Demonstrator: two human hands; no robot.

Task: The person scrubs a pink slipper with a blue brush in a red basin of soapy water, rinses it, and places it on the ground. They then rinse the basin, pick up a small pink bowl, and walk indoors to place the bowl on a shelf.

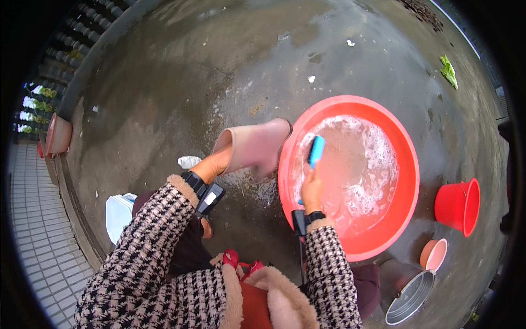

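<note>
My left hand (221, 159) reaches into the shaft of a pink rubber boot (257, 142), its fingers hidden inside. The boot is held sideways over the wet floor, its sole end close to the rim of a large red plastic basin (404, 230). Part of the boot is blurred. In my right hand (312, 191) is a blue scrubbing brush (317, 151) with dark bristles facing the boot, held above the basin. Cloudy water (339, 152) with white suds (376, 164) fills the basin's bottom.
On the right stand a red bucket (450, 205), a small pink tub (431, 254) and a tilted metal bucket (404, 288). A white plastic stool (117, 216) is at my left. A green leaf (448, 72) lies on the wet concrete (164, 82). Another tub (59, 133) stands by the balustrade.
</note>
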